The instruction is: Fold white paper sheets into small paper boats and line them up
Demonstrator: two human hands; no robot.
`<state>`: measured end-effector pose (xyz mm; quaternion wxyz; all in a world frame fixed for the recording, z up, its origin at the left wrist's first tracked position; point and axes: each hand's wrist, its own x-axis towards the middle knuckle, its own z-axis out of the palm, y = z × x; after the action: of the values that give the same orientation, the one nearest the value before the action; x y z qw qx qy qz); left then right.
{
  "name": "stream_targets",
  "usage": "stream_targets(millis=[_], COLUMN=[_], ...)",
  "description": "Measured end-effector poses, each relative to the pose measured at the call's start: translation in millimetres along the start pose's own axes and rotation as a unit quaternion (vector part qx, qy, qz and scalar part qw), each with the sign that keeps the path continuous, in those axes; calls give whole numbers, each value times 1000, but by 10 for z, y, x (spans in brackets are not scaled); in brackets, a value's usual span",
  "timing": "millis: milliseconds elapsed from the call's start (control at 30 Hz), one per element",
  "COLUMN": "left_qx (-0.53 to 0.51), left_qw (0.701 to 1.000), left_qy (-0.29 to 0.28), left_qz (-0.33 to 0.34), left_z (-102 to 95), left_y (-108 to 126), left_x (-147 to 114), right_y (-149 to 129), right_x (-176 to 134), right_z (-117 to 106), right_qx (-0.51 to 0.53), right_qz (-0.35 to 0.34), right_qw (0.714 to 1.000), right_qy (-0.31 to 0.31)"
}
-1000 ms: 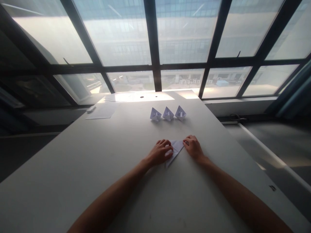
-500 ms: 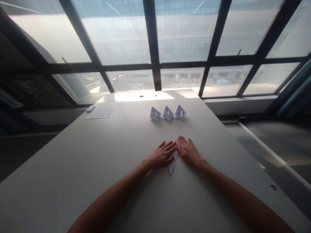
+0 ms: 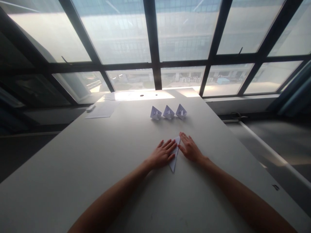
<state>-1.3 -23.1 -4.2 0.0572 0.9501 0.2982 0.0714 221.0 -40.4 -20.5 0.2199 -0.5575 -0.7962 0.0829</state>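
Narrow, folded white paper (image 3: 172, 165), sharply pointed

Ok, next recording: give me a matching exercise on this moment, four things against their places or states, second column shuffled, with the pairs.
Things:
1. Left hand
2. Right hand
3. Three paper shapes
4. Flat white paper

Places or states:
A. In a row beyond the hands
B. Spread over the narrow folded paper
C. Toward the far left of the white table
D. At the right edge of the folded paper

Pairs: 1-B, 2-D, 3-A, 4-C
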Motion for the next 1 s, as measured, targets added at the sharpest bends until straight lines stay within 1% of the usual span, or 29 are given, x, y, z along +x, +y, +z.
stream_targets(millis=[100,167,367,500,600,700,900,1000], left_qx=[-2,-1,-8,-5,-3,-9,-13,-13], left_qw=[1000,999,999,999,999,1000,1000,1000], left_qy=[16,13,13,17,10,3,-10,-19], left_qz=[-27,-30,-45,-45,-40,-25,-11,-6], left_z=[47,78,122,93,56,22,0,-5], left_y=[-5,-19,-40,-19,-10,-11,-18,-22], left_x=[14,26,45,40,32,21,8,7], right_y=[-143,-218,-263,-272,-270,-222,-34,62], right_x=[-29,-47,-72,-85,-81,-56,10,37], right_z=[9,23,-22,-51,-44,-39,-15,18], right_qx=[6,5,-2,-3,-14,-25,-55,-73], right_qz=[-86,-118,-132,-135,-128,-96,-41,2], right_qw=[996,991,984,983,985,990,994,995], right_qy=[-37,-67,-121,-127,-113,-102,-81,-61])
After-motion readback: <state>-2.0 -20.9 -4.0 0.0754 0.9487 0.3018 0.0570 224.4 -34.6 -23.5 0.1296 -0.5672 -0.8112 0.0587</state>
